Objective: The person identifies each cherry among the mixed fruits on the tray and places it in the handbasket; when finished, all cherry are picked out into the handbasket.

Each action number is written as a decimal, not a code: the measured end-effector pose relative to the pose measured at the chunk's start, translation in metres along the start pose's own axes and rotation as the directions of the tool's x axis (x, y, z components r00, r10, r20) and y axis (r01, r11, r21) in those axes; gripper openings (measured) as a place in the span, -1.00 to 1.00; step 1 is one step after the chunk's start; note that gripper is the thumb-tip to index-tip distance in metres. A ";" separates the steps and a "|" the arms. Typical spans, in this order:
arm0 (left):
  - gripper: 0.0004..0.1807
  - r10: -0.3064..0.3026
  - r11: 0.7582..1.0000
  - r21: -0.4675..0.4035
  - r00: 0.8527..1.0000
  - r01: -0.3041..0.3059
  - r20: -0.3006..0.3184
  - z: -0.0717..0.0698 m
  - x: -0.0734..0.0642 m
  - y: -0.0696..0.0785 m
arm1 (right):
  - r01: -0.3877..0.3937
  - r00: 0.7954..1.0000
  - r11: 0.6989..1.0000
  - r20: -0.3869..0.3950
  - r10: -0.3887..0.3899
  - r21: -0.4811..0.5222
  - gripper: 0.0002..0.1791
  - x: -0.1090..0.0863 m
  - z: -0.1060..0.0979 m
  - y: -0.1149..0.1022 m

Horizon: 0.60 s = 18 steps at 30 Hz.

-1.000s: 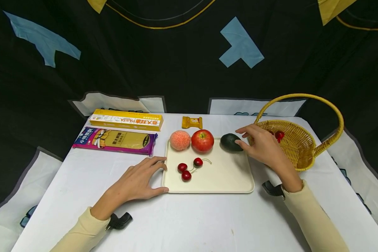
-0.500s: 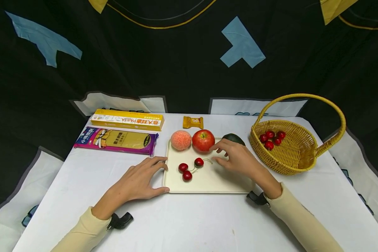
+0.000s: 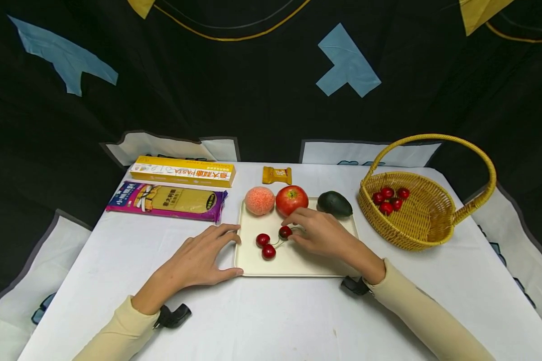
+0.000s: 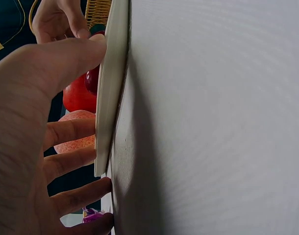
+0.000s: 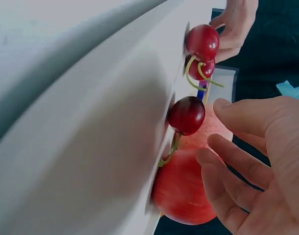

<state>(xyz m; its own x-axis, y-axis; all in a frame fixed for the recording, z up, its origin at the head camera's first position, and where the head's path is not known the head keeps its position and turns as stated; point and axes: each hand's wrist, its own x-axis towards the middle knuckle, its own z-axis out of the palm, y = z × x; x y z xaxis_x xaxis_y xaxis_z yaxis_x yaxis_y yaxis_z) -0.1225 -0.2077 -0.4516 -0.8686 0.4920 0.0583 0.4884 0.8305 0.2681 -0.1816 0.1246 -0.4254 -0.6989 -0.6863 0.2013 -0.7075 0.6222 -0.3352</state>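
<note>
My left hand (image 3: 198,258) rests at the left edge of a cream tray (image 3: 316,260), its fingers spread and touching the rim. In the left wrist view the thumb (image 4: 86,51) lies along that rim. My right hand (image 3: 320,233) hovers over the tray with thumb and fingers parted around a dark red cherry (image 3: 285,232), holding nothing; the right wrist view shows a gap between the fingertips and the cherry (image 5: 187,115). Two more cherries (image 3: 268,251) with green stems lie to its left. Behind them on the tray sit a pink fuzzy peach (image 3: 259,201), a red apple (image 3: 291,200) and an avocado (image 3: 334,204).
Right of the tray stands a yellow wicker basket (image 3: 426,215) with a tall handle and several cherries (image 3: 387,199) inside. A yellow pasta box (image 3: 182,172) and a purple noodle packet (image 3: 167,201) lie at the back left. A small golden wrapped snack (image 3: 277,175) lies behind the tray.
My right hand has moved left from beside the basket, past the avocado, to the cherry on the tray. The left hand has stayed at the tray's edge.
</note>
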 end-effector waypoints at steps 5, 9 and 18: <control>-0.29 -0.006 1.000 -0.005 1.000 0.006 0.008 0.000 0.000 0.001 | -0.010 0.999 1.000 0.037 0.010 -0.013 -0.66 0.003 0.004 0.000; -0.29 -0.006 1.000 -0.004 1.000 0.006 0.006 0.000 0.000 0.000 | -0.016 0.998 1.000 0.056 0.016 -0.011 -0.65 0.005 0.007 -0.001; -0.29 -0.001 1.000 -0.011 1.000 0.001 0.005 0.000 0.000 -0.001 | 0.007 0.998 1.000 0.066 -0.007 -0.006 -0.65 0.005 0.011 0.000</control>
<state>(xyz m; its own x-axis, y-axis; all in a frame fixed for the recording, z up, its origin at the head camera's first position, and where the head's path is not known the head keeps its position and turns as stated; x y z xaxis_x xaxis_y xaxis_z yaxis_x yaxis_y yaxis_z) -0.1231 -0.2079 -0.4519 -0.8685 0.4929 0.0533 0.4869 0.8279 0.2783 -0.1841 0.1166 -0.4346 -0.6856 -0.7139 0.1426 -0.7132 0.6193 -0.3284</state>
